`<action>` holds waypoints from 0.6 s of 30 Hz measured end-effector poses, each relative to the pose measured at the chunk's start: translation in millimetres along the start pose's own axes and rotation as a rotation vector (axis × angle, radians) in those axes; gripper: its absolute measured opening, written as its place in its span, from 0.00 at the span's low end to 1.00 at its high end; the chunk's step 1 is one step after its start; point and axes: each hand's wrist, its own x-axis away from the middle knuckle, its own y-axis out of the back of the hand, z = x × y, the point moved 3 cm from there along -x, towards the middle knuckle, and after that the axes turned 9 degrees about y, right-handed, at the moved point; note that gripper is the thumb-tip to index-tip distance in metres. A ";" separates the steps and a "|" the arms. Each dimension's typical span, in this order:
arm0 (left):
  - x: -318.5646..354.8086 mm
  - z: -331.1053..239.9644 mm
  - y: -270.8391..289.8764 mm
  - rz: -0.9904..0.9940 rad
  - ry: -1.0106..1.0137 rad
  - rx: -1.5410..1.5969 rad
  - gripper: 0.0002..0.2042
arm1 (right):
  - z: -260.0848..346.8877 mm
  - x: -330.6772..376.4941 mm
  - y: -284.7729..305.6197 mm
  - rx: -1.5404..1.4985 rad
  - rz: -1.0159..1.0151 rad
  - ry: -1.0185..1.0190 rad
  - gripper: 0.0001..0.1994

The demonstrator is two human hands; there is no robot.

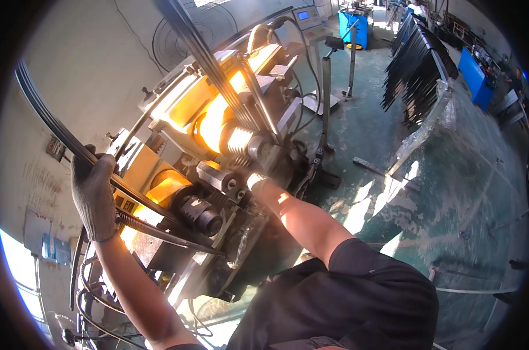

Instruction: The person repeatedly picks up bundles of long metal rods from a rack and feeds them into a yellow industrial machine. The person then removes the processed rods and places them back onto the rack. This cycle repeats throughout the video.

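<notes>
Rod: where it arcs out of the bending machine (218,151), the dark metal rod (54,131) is steadied well clear of the rollers
Left hand (93,195): gloved; closed round the rod
Right hand (255,181): reached into the machine's head; grip cannot be told

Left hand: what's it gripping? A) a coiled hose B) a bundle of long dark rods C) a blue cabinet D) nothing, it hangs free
B: the gloved left hand is closed around the bundle of dark rods that runs across the yellow machine; the right hand reaches into the machine's middle.
</notes>
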 end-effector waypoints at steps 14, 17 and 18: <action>-0.7 -21.9 -8.4 0.099 0.042 -0.073 0.23 | -52.0 -62.2 29.6 0.589 0.685 0.428 0.15; -0.7 -33.4 -8.7 0.068 0.084 -0.106 0.27 | -68.0 -74.4 29.9 -0.069 0.358 -0.041 0.18; 3.7 -26.5 6.5 0.040 0.088 -0.132 0.28 | -42.8 -32.4 0.4 -0.177 0.306 -0.135 0.17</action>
